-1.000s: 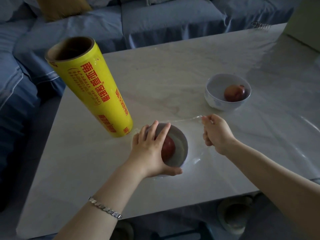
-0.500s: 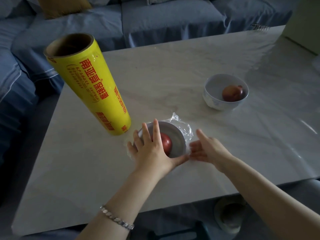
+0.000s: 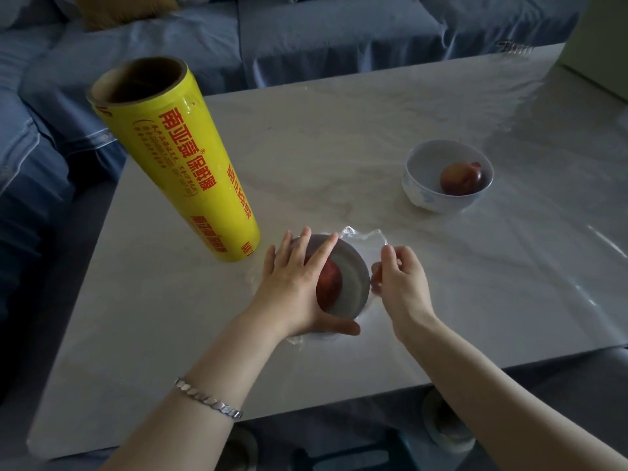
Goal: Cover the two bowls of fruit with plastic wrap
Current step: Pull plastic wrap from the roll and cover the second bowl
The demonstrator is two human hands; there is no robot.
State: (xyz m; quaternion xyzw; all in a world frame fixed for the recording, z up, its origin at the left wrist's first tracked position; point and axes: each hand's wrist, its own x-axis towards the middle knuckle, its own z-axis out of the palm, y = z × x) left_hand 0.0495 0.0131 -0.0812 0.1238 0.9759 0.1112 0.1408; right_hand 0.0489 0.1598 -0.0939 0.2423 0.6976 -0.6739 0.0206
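A white bowl (image 3: 353,283) with a red fruit (image 3: 330,287) stands near the table's front edge, with clear plastic wrap (image 3: 365,234) stretched over it and bunched at its far right rim. My left hand (image 3: 299,283) lies flat on top of the wrapped bowl, fingers straight and thumb under the near rim. My right hand (image 3: 401,280) pinches the wrap at the bowl's right side. A second white bowl (image 3: 421,195) holding a reddish fruit (image 3: 460,178) sits uncovered at the right. The tall yellow roll of plastic wrap (image 3: 190,164) stands upright left of the near bowl.
The pale marble table (image 3: 339,130) is covered by a glossy sheet that ripples at the right. A blue sofa (image 3: 306,32) runs along the far and left sides. A pale green box corner (image 3: 598,45) sits at the far right. Round stools show under the table's front edge.
My right hand has lifted from flat beside the bowl and now pinches the wrap at the bowl's right rim. My left hand stays pressed on top.
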